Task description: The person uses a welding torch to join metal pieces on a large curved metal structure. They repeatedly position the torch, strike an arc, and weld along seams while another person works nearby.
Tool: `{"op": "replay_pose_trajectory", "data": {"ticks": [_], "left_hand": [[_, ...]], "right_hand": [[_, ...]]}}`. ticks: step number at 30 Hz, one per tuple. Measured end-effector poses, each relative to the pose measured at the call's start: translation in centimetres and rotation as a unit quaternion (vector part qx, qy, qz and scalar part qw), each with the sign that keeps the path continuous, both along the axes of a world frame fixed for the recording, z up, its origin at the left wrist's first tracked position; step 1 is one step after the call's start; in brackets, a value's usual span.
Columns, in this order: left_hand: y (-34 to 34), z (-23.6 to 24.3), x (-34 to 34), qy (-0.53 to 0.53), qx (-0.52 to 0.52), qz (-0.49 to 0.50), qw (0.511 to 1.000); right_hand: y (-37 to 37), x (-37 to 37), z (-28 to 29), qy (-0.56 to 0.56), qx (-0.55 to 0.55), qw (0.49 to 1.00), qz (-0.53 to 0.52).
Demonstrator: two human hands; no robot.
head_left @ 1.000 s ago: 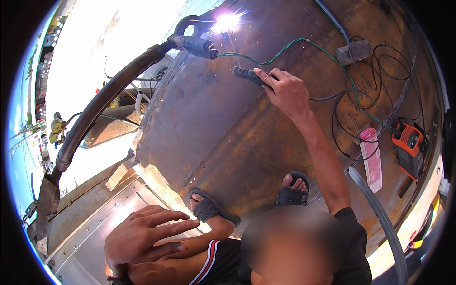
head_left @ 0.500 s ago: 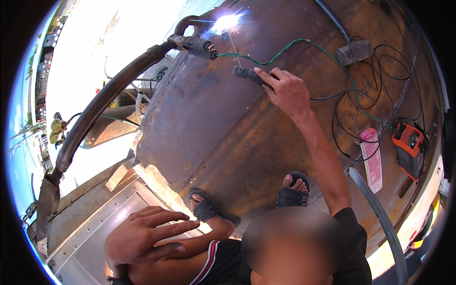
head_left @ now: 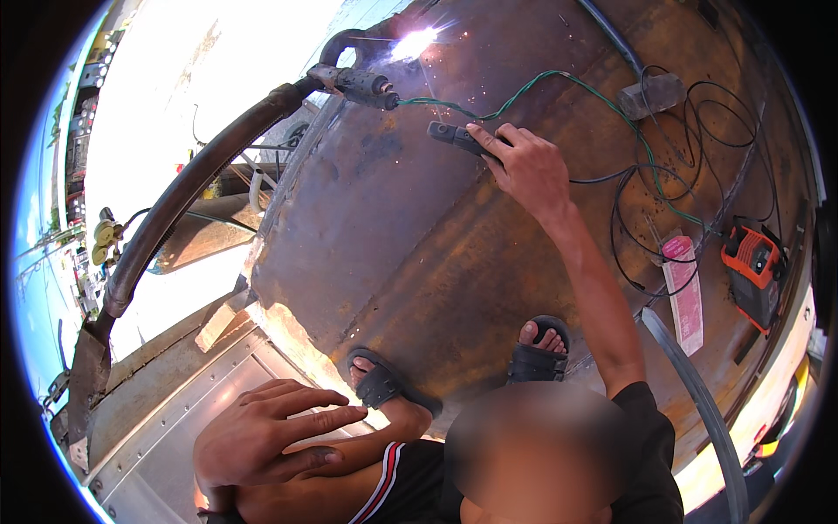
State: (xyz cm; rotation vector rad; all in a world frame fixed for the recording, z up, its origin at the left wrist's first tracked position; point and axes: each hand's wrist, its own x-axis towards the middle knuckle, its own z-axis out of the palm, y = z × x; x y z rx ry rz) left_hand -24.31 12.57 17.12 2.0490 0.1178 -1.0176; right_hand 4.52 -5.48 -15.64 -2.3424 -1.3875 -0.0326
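My right hand (head_left: pixel 528 170) grips a black welding electrode holder (head_left: pixel 458 135) above the rusty steel sheet (head_left: pixel 436 253). From the holder a thin welding rod (head_left: pixel 428 77) reaches up to a bright arc (head_left: pixel 414 44) at the sheet's far edge, where orange sparks fly out. Glare hides the exact spot being welded. My left hand (head_left: pixel 275 432) hangs over my bent knee, its fingers apart and holding nothing.
A bent dark pipe (head_left: pixel 209 196) with a clamp-like fitting (head_left: pixel 358 85) runs along the left. Green wire (head_left: pixel 524 92) and black cable (head_left: pixel 615 227) loop over the sheet. At right lie an orange-black welding machine (head_left: pixel 751 271), a pink-white packet (head_left: pixel 683 297) and a metal block (head_left: pixel 652 96).
More orange sparks scatter around and below the arc. Both hands and the electrode holder have kept their places.
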Motion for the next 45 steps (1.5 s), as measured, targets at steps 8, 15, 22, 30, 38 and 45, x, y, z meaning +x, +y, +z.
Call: {"op": "replay_pose_trajectory", "data": {"ticks": [8,15,22,30,38,45], "left_hand": [[0.0,-0.1,0.1,0.000,-0.001,0.005,1.000],[0.0,-0.1,0.0,-0.010,-0.003,0.004,1.000],[0.0,-0.1,-0.1,-0.006,-0.004,0.003,1.000],[0.1,-0.1,0.0,-0.001,-0.005,0.003,1.000],[0.0,0.1,0.2,-0.002,-0.002,0.001,1.000],[-0.2,0.4,-0.6,-0.022,0.005,-0.004,1.000]], "right_hand": [[0.0,0.1,0.1,-0.007,-0.009,1.000,0.002],[0.1,0.1,-0.2,-0.018,-0.001,1.000,0.003],[0.2,0.1,-0.2,-0.018,-0.014,1.000,0.003],[0.3,0.2,-0.2,-0.009,-0.011,1.000,0.002],[-0.6,-1.6,0.3,0.042,0.014,0.999,0.012],[-2.9,-5.7,1.0,0.011,0.063,0.995,0.072]]}}
